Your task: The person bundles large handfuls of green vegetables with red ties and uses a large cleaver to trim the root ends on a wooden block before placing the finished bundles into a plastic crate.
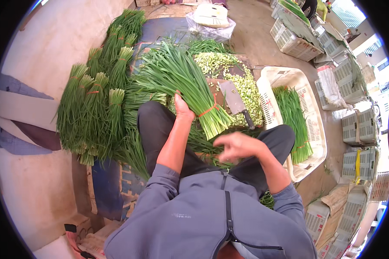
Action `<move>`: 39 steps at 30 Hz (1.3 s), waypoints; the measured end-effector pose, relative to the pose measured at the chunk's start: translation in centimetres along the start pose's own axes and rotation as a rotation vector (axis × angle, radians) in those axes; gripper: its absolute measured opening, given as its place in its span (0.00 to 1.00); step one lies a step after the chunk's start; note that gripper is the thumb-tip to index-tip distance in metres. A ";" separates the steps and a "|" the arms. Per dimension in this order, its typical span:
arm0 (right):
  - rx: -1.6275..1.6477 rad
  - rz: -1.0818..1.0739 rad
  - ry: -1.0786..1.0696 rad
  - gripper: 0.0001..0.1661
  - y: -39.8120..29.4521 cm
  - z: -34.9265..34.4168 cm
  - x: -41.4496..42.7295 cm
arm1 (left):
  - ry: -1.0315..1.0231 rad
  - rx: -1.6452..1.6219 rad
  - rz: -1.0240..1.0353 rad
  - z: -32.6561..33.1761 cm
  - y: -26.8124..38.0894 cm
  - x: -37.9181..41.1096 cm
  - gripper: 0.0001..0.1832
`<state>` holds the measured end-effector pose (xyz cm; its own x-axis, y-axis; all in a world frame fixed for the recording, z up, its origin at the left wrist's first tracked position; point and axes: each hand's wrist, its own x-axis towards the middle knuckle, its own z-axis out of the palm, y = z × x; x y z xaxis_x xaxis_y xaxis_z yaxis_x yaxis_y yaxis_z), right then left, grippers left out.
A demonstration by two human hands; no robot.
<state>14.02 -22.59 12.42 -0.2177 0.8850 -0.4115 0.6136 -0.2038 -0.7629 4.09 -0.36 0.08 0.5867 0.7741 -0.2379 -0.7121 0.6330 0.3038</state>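
My left hand [183, 108] grips a thick bundle of Chinese chives [188, 81] from beneath, its leaves fanned out to the upper left. An orange band [208, 110] circles the bundle close to its pale cut ends, which point down and right. Just below those ends is my right hand [236, 147], blurred, with fingers partly bent and apart; nothing shows in it. A cleaver [235, 98] with a black handle lies on a wooden board [214, 84], right of the bundle. Chopped stem ends [248, 89] are scattered around the blade.
Many banded chive bundles [94, 97] are heaped at the left by the wall. A white plastic crate [321, 139] on the right holds more chives [291, 116]. Stacked crates [356, 126] line the far right. A plastic-wrapped cushion [210, 16] sits at the back.
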 end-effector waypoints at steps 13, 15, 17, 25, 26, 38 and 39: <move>0.605 -0.065 0.749 0.40 6.5 -1.2 8.2 | -0.129 0.191 -0.125 0.3 -2.0 -2.7 0.44; 0.490 0.087 0.744 0.40 5.8 -0.8 7.5 | -0.134 0.317 -0.044 -0.8 -1.8 -2.9 0.38; 0.318 0.103 0.824 0.41 5.4 0.7 8.0 | -0.114 0.386 -0.047 -2.1 -2.0 -2.5 0.34; 0.448 -0.012 0.750 0.46 8.5 1.2 8.5 | 0.195 0.390 -0.139 -1.1 -3.4 -2.0 0.19; 0.378 0.067 0.798 0.47 9.1 1.1 8.3 | 0.176 0.360 -0.096 -1.2 -3.6 -1.8 0.19; -0.196 0.049 1.062 0.12 2.8 -1.3 11.2 | 0.218 0.316 0.098 -1.4 -3.9 -1.9 0.16; -0.200 0.047 1.058 0.12 3.0 -1.5 11.3 | 0.219 0.337 0.119 -1.3 -4.0 -1.9 0.16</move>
<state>14.54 -12.54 6.19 0.5172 0.8105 0.2751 0.7380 -0.2595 -0.6229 5.30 -4.35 -1.83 0.3861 0.8480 -0.3630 -0.5823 0.5292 0.6171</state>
